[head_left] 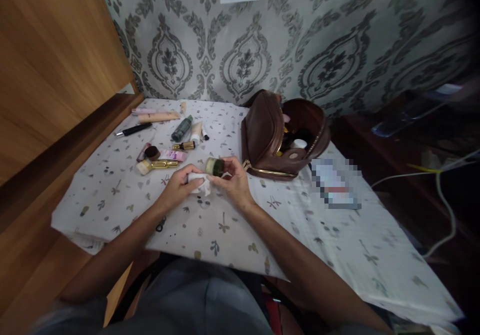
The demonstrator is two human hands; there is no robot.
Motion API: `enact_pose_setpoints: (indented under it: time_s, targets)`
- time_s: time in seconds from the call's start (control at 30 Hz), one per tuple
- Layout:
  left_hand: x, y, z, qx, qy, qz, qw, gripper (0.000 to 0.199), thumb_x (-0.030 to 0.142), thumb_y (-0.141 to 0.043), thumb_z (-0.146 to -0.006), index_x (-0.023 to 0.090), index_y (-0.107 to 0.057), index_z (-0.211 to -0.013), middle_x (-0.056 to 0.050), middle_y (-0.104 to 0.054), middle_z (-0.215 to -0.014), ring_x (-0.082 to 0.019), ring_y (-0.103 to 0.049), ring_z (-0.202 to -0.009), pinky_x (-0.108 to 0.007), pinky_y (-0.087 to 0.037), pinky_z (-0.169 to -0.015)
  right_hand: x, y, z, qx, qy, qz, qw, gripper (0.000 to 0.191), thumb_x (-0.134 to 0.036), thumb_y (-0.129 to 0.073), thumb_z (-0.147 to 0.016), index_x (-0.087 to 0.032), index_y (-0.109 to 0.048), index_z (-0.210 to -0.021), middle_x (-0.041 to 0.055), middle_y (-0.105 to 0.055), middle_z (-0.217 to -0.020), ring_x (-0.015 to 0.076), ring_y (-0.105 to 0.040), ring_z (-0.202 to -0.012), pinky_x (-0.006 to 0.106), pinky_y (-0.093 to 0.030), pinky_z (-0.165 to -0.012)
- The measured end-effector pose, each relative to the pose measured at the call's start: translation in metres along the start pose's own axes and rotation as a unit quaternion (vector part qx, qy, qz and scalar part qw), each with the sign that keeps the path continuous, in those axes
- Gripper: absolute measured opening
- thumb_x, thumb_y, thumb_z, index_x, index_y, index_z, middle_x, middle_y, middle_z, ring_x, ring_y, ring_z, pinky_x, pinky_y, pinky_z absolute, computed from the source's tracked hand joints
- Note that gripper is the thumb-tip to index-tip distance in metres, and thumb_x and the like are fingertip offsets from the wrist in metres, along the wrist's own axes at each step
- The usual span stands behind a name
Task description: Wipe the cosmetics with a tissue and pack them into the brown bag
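Observation:
Near the middle of the patterned white cloth, my right hand [236, 181] grips a small green jar [214, 167] with a dark lid, tilted on its side. Just left of it, my left hand [179, 186] is closed on a crumpled white tissue [200, 182], which touches the fingers of my right hand. An open brown bag [264, 130] stands behind and to the right, with a white-capped item [299, 144] and others inside. A gold-and-black tube [183, 146] and a dark green bottle [182, 129] lie beyond my left hand.
More cosmetics lie at the left: a black pen [134, 130], a peach tube [159, 117], a round brown-topped jar [152, 153] and a gold tube [164, 164]. A blurred-out flat object [335, 184] lies right of the bag. Wooden furniture [60, 45] borders the left; white cables hang at right.

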State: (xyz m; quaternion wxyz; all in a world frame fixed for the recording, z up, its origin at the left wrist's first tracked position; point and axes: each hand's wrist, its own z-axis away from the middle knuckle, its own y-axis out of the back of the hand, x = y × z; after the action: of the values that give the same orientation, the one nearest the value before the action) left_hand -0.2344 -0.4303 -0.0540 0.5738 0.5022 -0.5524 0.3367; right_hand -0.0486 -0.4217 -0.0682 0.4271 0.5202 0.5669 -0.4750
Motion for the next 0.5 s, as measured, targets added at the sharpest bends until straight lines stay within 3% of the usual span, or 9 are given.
enact_pose_setpoints:
  time_s: [0.2,0.37,0.5]
  targets:
    - [0.0018,0.0044,-0.0009,0.068,-0.013,0.033,0.997,0.031,0.046,-0.071,-0.079,0.018,-0.063,-0.091,0.002,-0.059,-0.072,-0.01,-0.052,-0.055,-0.021,-0.046,-0.049,0.0033,-0.0004,0.0029,-0.054,-0.002,0.053,0.997,0.049,-0.037,-0.092,-0.054,-0.024,-0.065,-0.093,-0.001,-0.061,-0.084,0.0173,-0.053,-0.08,0.027,-0.041,-0.066]
    - [0.0011,0.0067,-0.0031,0.116,-0.013,0.04,0.992,0.025,0.042,-0.068,-0.082,0.02,-0.062,-0.091,0.004,-0.057,-0.069,-0.01,-0.05,-0.052,-0.022,-0.044,-0.046,0.0031,-0.0038,0.0034,-0.11,-0.07,-0.066,0.989,0.05,-0.036,-0.092,-0.053,-0.024,-0.068,-0.095,-0.0012,-0.066,-0.087,0.0167,-0.059,-0.083,0.029,-0.048,-0.075]
    - [-0.0009,0.0072,-0.0035,0.147,-0.05,-0.008,0.988,0.017,0.036,-0.065,-0.084,0.021,-0.062,-0.09,0.004,-0.057,-0.071,-0.01,-0.05,-0.056,-0.023,-0.043,-0.053,0.004,-0.0046,0.0032,-0.125,-0.124,-0.138,0.975,0.044,-0.042,-0.089,-0.059,-0.023,-0.07,-0.095,-0.0004,-0.067,-0.087,0.0141,-0.059,-0.074,0.027,-0.049,-0.066]
